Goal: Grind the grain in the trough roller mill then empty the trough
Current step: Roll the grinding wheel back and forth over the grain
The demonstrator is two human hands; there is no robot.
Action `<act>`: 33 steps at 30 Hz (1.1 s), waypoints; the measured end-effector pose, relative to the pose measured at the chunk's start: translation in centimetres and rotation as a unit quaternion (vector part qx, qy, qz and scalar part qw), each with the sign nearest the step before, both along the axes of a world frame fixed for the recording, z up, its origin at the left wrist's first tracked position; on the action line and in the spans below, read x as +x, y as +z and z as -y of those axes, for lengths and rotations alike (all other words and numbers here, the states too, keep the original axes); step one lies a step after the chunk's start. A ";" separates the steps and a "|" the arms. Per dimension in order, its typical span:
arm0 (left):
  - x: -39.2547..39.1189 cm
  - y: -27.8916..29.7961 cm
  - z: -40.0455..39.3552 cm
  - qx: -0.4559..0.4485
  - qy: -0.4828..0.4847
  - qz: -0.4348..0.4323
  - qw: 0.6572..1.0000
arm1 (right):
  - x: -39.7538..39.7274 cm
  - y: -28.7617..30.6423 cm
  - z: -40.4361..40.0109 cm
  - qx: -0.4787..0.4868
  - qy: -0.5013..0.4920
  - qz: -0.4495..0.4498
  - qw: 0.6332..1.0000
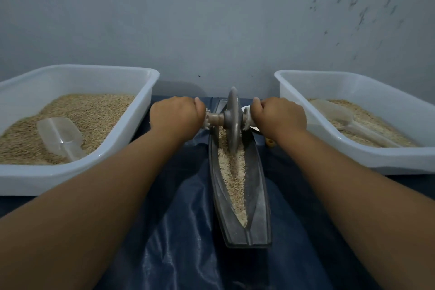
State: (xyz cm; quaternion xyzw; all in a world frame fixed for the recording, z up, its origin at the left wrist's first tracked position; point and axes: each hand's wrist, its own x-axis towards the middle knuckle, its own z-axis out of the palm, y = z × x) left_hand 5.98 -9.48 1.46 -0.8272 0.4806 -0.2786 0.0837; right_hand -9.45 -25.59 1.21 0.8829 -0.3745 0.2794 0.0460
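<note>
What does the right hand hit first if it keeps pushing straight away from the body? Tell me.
Probably the grey wall behind the trough. The right hand grips the roller's handle, and nothing shows between it and the wall, though depth is hard to judge.

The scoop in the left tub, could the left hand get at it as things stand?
Probably yes. The scoop lies uncovered on the grain beside the left hand, but that hand grips the roller's axle and must let go first.

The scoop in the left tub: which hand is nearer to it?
Left. The left hand grips the roller handle beside the left tub holding the scoop; the right hand is beyond the roller wheel.
</note>
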 end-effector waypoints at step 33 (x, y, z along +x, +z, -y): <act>-0.2 1.8 0.3 0.051 -0.029 0.000 0.998 | -0.5 -0.9 0.3 0.055 0.002 0.012 0.998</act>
